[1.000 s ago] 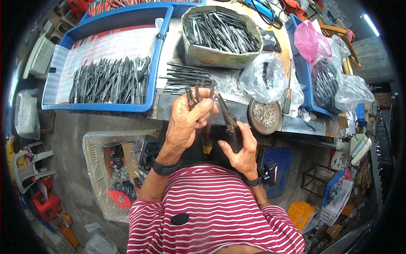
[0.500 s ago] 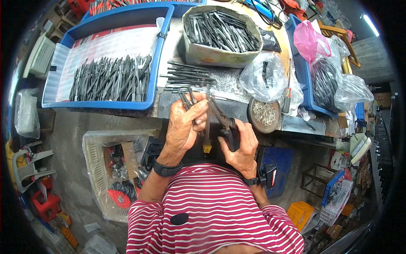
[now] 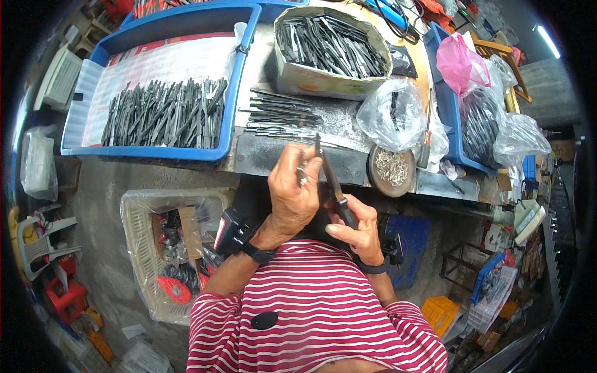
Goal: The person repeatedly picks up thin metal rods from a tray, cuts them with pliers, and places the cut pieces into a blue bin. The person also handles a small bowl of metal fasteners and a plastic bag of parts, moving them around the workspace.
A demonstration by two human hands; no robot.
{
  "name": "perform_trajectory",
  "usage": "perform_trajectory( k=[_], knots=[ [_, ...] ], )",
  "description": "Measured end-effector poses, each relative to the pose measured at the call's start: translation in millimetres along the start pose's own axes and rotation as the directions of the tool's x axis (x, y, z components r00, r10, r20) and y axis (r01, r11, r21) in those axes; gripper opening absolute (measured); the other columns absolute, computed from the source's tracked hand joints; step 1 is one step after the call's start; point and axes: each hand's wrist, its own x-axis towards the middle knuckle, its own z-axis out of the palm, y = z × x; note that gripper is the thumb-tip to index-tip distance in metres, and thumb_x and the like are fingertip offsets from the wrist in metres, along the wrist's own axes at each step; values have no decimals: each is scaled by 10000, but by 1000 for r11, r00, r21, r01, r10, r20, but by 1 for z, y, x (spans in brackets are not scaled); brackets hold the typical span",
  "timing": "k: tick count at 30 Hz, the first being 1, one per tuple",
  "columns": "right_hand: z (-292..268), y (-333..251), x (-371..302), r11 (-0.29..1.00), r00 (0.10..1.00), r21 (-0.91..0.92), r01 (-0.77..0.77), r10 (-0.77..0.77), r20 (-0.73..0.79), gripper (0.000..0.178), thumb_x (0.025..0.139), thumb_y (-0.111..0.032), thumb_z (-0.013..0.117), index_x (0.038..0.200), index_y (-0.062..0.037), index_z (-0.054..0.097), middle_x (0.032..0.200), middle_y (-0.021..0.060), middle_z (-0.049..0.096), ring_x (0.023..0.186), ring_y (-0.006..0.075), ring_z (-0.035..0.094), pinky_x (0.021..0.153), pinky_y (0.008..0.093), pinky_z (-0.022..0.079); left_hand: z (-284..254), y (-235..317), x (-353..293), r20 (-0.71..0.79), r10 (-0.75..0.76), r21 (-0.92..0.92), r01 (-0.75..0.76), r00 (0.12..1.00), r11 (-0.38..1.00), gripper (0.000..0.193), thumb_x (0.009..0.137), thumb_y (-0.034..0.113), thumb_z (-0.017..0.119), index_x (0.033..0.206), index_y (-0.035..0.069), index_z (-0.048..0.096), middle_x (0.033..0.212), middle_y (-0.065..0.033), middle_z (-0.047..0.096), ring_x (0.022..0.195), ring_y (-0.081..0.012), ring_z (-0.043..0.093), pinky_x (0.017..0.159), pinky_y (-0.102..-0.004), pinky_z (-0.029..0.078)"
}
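Note:
In front of my body, my right hand (image 3: 359, 230) is closed round the black handle of a long, dark plier-like tool (image 3: 333, 177), which points up and away toward the bench edge. Just left of it is my left hand (image 3: 293, 189), its fingers pinched together beside the tool's upper end. Between those fingers shows a small metal piece (image 3: 303, 174), partly hidden. Beyond the hands, several thin dark metal strips (image 3: 283, 112) lie in a loose row on the bench. To their right a round dish (image 3: 374, 177) holds many small, shiny metal pins.
A blue tray (image 3: 155, 155) with many dark metal pieces stands at left. An open box (image 3: 329, 90) of similar strips sits at the back. Clear plastic bags (image 3: 388, 115), a screwdriver (image 3: 425, 146) and a blue bin (image 3: 454, 133) are at right; a cream basket (image 3: 140, 248) is below left.
My left hand has turned and moved right and slightly down; the dark strips that stuck out of it no longer show there. The tool has turned in my right hand, which has shifted slightly lower.

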Motion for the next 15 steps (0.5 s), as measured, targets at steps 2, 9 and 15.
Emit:
perform_trajectory(
  k=[2,9,15],
  knots=[
    [-5,-2,-3,971,992,207,-117,104,74,359,683,-159,712,985,5,606,705,-5,512,616,51,429,565,199,312,2,-4,4,20,204,62,-205,979,977,121,824,-23,596,927,-48,538,812,-156,558,685,-257,585,614,-293,480],
    [-24,-5,-14,699,927,613,-369,226,300,431,665,-152,682,1010,78,563,696,27,494,593,83,417,549,221,335,-5,-9,15,320,502,175,-571,803,802,284,702,69,572,954,-58,547,830,-129,571,669,-228,598,556,-301,492],
    [-10,6,-10,707,961,653,-274,170,218,513,765,-251,645,1116,89,489,808,72,520,661,108,431,563,244,356,1,-11,21,227,86,121,-115,970,986,230,739,-82,556,962,-27,546,791,-154,585,704,-248,618,609,-321,500]
  ],
)
